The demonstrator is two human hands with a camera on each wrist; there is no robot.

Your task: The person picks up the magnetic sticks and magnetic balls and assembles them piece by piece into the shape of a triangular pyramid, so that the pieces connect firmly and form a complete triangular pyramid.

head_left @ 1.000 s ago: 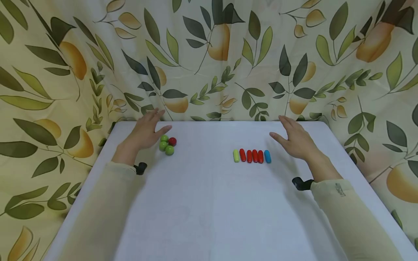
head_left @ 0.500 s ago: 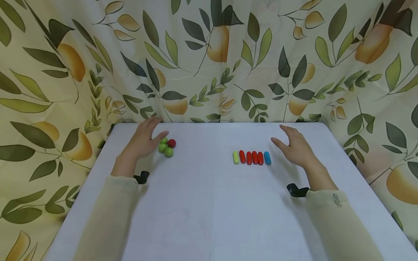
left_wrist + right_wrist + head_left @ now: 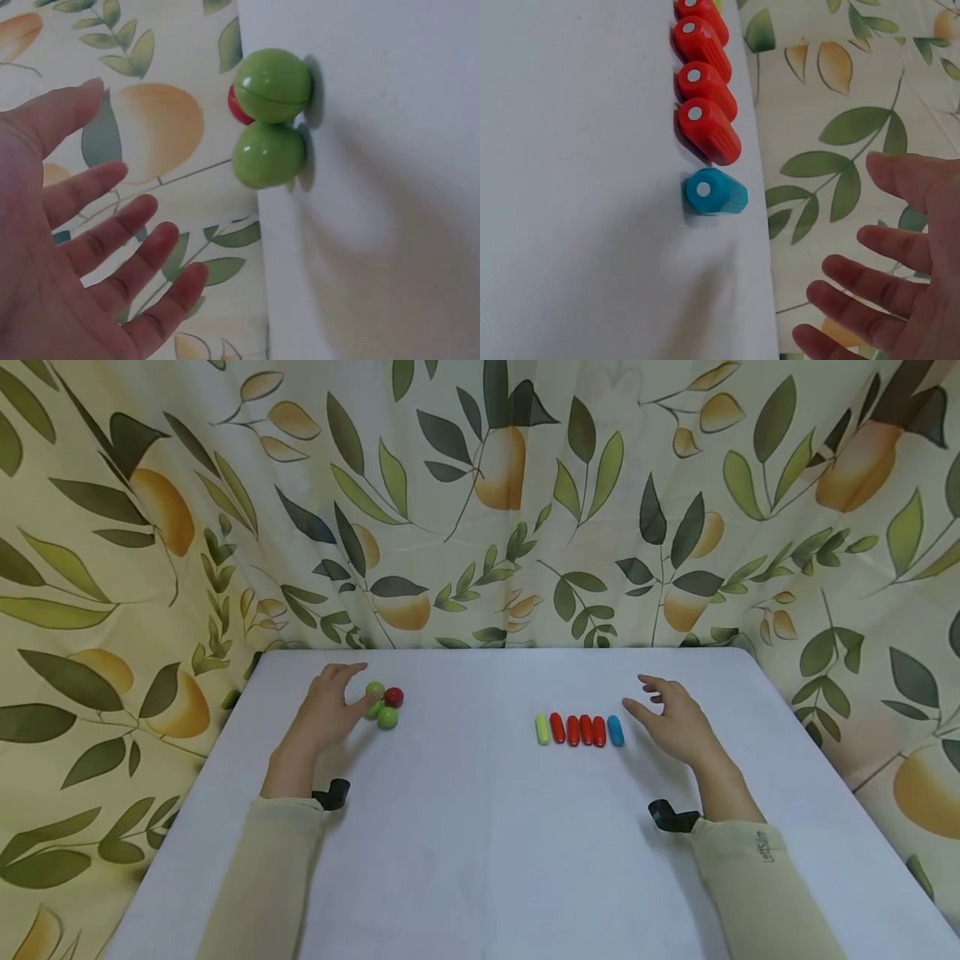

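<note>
My left hand (image 3: 321, 720) is held over the far left of the table, fingers loosely spread and holding nothing. In the head view its thumb overlaps a cluster of several green balls (image 3: 387, 718) and one red ball (image 3: 393, 697); the left wrist view shows the fingers apart from the green balls (image 3: 273, 86). My right hand (image 3: 675, 722), also holding nothing, hovers to the right of a row of short ribbed rods. The row has a yellow-green rod (image 3: 542, 729), several red rods (image 3: 573, 731) and a blue rod (image 3: 716, 192), nearest that hand, with a pale disc on its end.
Everything lies on a white table (image 3: 480, 843). A curtain (image 3: 465, 510) printed with leaves and fruit hangs behind the far edge and along the left and right sides. A black wrist camera mount (image 3: 332, 794) sits on my left wrist, another mount (image 3: 672, 817) on my right.
Both hands have come down and nearer to me from the far edge, their fingers curving a little more. The balls and rods have stayed in place on the table.
</note>
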